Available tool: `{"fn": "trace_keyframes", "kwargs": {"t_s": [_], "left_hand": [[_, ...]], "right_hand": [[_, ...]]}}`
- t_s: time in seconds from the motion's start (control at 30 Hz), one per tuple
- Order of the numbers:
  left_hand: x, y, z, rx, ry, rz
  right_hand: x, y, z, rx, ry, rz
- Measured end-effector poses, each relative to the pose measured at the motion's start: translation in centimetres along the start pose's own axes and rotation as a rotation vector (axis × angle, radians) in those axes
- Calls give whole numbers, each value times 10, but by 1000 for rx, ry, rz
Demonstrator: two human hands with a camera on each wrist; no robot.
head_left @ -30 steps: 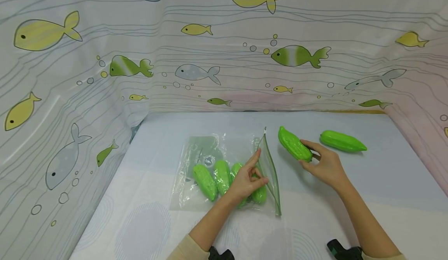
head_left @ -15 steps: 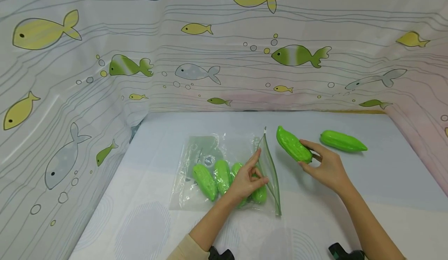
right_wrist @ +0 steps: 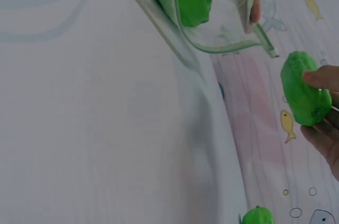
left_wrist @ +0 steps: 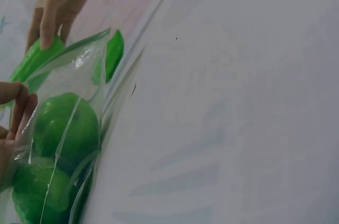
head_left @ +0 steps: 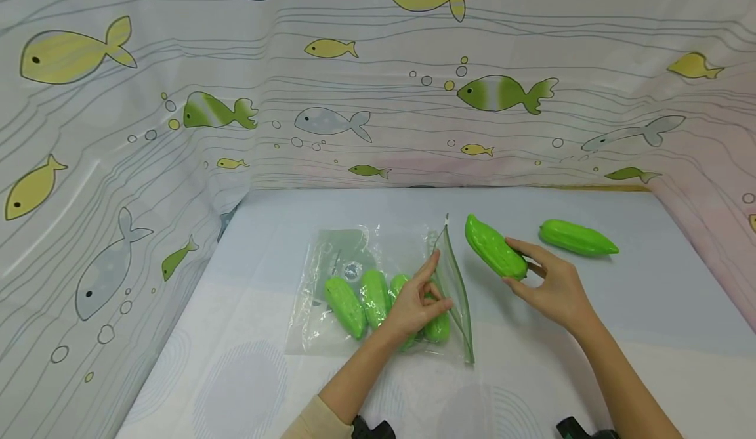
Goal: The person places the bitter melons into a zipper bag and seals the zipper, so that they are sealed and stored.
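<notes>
My right hand (head_left: 552, 291) grips a bright green, ridged bitter melon (head_left: 493, 247) by its near end, thumb below and fingers above. The melon is tilted, its tip towards the back left, just right of the bag's mouth. A clear zip bag (head_left: 306, 334) lies flat with several green bitter melons (head_left: 345, 308) inside, partly hidden by my left hand (head_left: 413, 304). This hand pinches the bag near its mouth, index finger stretched along the film. In the right wrist view the bag's green-edged mouth (right_wrist: 228, 50) gapes towards the held melon (right_wrist: 297, 89).
One more green bitter melon (head_left: 579, 237) lies on the table at the back right. The pale table (head_left: 236, 281) has printed circles. A curtain with fish drawings (head_left: 354, 84) hangs behind and at both sides. Dark wrist devices (head_left: 373, 429) show at the bottom edge.
The melon in my right hand has shifted very slightly left, towards the bag's mouth. My left hand, the bag and the loose melon stay in place.
</notes>
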State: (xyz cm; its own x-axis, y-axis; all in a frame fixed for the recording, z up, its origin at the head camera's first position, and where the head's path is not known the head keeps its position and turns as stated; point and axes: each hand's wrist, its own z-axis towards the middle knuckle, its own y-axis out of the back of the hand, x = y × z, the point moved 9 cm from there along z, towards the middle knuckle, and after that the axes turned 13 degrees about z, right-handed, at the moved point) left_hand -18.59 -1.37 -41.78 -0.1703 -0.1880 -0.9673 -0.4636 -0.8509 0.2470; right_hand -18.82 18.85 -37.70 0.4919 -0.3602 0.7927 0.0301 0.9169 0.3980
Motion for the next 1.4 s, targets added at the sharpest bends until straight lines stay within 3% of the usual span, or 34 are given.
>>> {"fn": "trace_keyframes", "kwargs": {"t_s": [1.4], "left_hand": [[-2,-2,-1,3,-2,-23]], "right_hand": [[20,-3,-19,-2,46,59]]}}
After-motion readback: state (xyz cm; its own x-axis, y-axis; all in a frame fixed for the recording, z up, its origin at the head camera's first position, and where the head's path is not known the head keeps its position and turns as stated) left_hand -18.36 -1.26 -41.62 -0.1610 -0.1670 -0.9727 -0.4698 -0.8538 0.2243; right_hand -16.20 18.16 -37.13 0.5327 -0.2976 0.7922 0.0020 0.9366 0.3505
